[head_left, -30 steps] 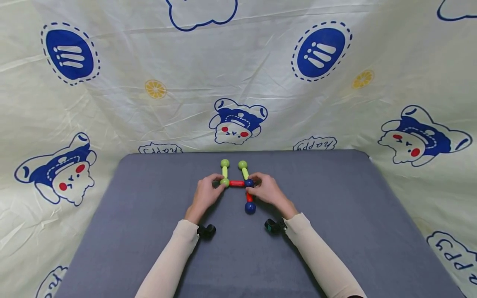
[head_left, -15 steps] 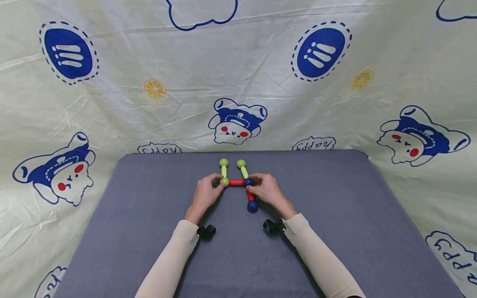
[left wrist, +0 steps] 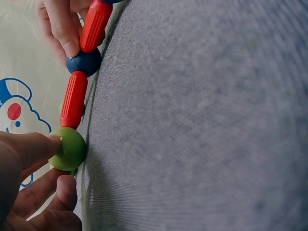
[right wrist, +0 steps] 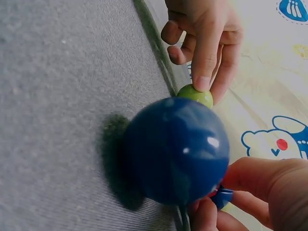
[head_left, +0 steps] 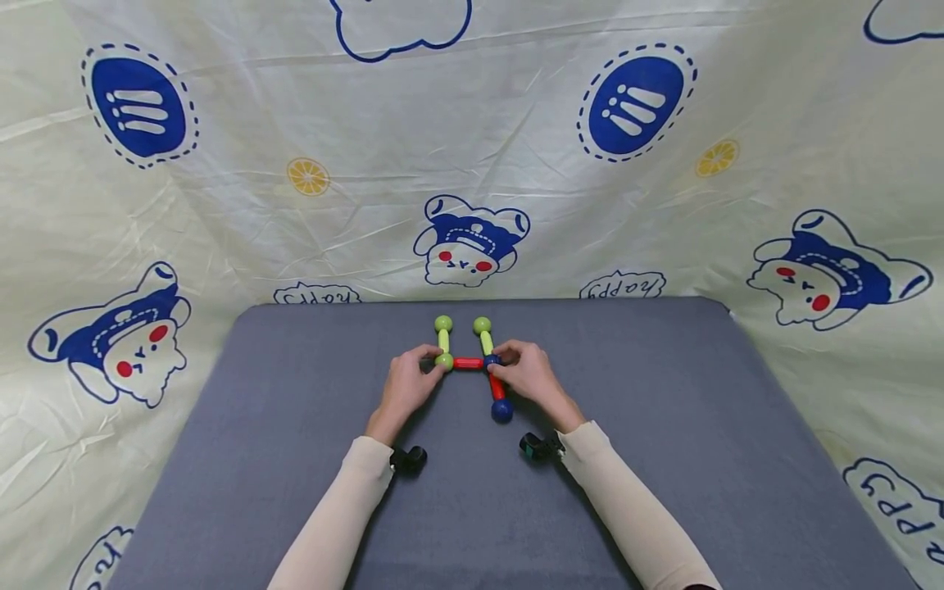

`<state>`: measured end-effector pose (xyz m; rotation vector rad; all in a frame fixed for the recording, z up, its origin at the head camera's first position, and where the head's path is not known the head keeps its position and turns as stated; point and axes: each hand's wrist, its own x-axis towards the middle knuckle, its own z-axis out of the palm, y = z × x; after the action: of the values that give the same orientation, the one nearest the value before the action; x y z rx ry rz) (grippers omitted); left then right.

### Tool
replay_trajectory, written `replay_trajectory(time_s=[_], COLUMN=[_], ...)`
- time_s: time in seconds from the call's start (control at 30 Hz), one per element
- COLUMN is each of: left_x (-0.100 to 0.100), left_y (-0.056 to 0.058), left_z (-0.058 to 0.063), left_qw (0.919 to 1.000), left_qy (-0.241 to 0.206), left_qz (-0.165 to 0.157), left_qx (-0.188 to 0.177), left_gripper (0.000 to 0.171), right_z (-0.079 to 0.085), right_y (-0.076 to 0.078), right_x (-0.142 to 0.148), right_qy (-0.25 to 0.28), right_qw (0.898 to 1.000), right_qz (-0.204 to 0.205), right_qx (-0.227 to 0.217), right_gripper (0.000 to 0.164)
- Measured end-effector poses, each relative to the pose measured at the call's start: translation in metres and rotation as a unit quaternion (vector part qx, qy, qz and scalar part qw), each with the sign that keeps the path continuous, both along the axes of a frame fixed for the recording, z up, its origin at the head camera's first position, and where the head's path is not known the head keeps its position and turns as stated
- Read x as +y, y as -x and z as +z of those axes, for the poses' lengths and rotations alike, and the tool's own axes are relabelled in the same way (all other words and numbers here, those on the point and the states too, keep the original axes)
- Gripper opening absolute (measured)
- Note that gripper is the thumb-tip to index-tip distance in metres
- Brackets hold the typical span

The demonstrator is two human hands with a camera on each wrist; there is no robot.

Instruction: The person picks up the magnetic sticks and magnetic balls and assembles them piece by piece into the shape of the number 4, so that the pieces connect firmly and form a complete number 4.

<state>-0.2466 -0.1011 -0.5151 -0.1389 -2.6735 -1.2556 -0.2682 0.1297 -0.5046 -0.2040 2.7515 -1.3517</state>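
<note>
A figure of magnetic balls and rods lies near the far side of the table. My left hand point(head_left: 409, 381) pinches its left green ball point(head_left: 444, 361) between thumb and fingertips. From that ball a red rod point(head_left: 468, 363) runs across to a blue ball point(left wrist: 84, 62), which my right hand point(head_left: 531, 375) pinches. Each held ball carries a light green rod point(head_left: 443, 339) pointing away from me, tipped by a green ball point(head_left: 482, 325). Toward me, a second red rod point(head_left: 497, 387) joins the held blue ball to another blue ball point(right wrist: 178, 151), large in the right wrist view.
A grey cloth-covered table point(head_left: 472, 508) bears the figure. Behind and beside it hangs a pale printed curtain point(head_left: 369, 229). Each wrist wears a small black camera point(head_left: 409, 460), close over the cloth.
The near blue ball and its red rod have swung slightly to the right. The right light green rod leans less to the left. My left hand keeps its place on the green ball.
</note>
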Motion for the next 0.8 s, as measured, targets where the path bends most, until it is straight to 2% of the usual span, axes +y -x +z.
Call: replay_trajectory(time_s=[0.23,0.5,0.8], left_x=[0.001,0.001,0.003], left_y=[0.002,0.010,0.018], left_z=[-0.001,-0.002,0.000], left_qw=[1.0000,0.9998,0.9995], left_qy=[-0.001,0.003,0.016], left_qz=[-0.001,-0.018,-0.023], left_qx=[-0.001,0.007,-0.016], left_gripper=[0.023,0.025,0.026], right_z=[-0.002,-0.003,-0.002], right_y=[0.005,0.010,0.010], right_x=[0.001,0.001,0.004], right_qy=[0.010,0.006,0.026], right_qw=[1.000,1.000,0.999], right_qz=[-0.014,-0.024,-0.019], right_qx=[0.006,0.005,-0.017], right_gripper=[0.028,0.030,0.037])
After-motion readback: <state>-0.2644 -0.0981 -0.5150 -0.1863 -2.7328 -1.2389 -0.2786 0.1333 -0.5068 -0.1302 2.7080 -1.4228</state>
